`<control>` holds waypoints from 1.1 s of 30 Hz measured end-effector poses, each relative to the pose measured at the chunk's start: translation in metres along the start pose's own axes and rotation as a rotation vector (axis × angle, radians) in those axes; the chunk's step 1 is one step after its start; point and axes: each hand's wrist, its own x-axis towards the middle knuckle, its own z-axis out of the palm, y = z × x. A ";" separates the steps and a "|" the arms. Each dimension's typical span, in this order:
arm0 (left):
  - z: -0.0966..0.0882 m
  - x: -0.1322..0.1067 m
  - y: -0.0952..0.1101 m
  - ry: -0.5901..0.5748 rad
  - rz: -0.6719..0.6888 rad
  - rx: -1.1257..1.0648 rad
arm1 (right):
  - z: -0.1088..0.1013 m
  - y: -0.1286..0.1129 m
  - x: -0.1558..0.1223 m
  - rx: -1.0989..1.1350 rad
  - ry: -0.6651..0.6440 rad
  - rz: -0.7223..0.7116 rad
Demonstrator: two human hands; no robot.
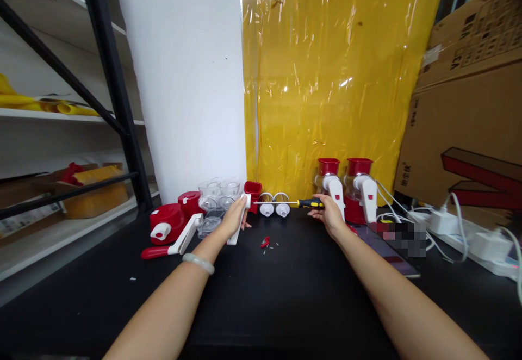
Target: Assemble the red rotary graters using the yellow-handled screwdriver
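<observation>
My left hand (pixel 233 217) is closed around a white plastic crank arm (pixel 233 238), held upright above the black table. In my right hand (pixel 332 217) is a screwdriver (pixel 310 203) with a black and yellow handle. Its long thin shaft lies level and points left, with the tip at the top end of the crank arm; whether it sits in a screw cannot be seen. Below, between the hands, a small red plastic piece (pixel 265 241) lies on the table beside several tiny screws (pixel 271 248).
Red housings (pixel 168 223), a crank with a red grip (pixel 185 236) and clear plastic parts (pixel 210 199) stand at left. Two drums (pixel 266 209) and a red hopper (pixel 253 188) sit behind. Assembled rotary graters (pixel 359 186), a tablet (pixel 387 254) and a power strip (pixel 495 259) are at right.
</observation>
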 end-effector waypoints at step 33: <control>-0.001 -0.001 0.000 0.024 0.000 -0.023 | 0.001 -0.004 -0.009 0.030 -0.056 0.042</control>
